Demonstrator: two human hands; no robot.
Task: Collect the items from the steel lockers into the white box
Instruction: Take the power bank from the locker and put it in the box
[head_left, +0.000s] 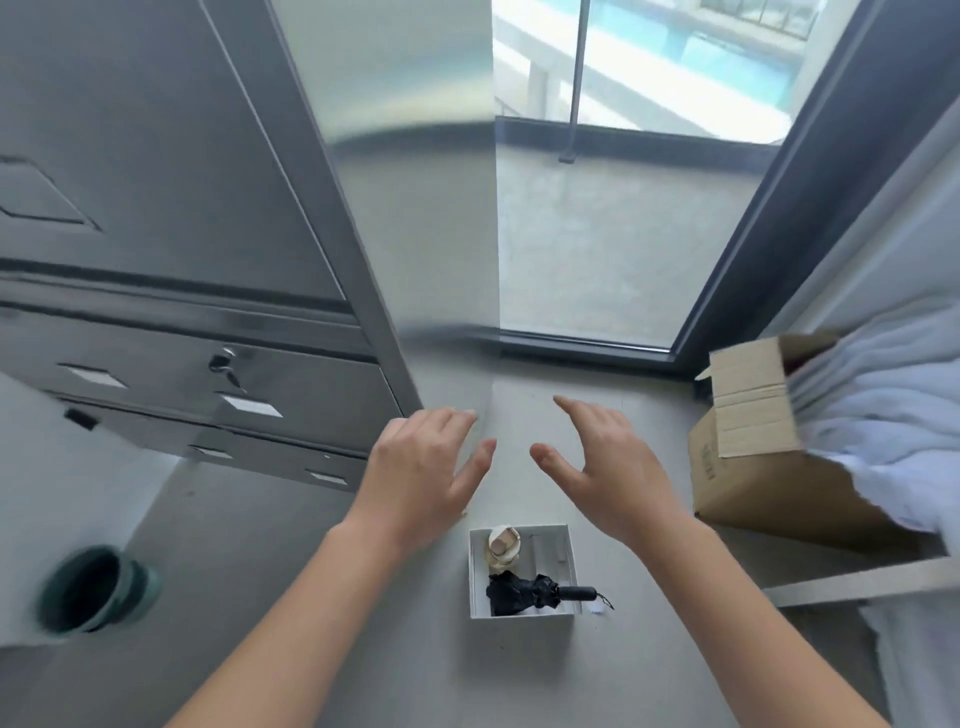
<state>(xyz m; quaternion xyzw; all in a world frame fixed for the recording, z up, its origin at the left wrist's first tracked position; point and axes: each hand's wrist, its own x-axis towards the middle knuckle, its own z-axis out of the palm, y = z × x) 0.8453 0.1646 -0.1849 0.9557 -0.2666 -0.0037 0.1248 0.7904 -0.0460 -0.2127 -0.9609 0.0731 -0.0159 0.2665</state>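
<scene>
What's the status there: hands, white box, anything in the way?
Left hand and right hand open, empty, above the floor. White box on floor holds black umbrella and a cream item. Cardboard box off to the right, apart from it.

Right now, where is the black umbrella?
The black umbrella lies in the white box on the floor, low in the head view, beside a cream item, its handle poking over the box's right side.

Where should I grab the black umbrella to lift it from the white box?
Probably by its straight handle, coming from the right: the black umbrella lies sideways and the handle sticks out past the white box's right wall.
</scene>
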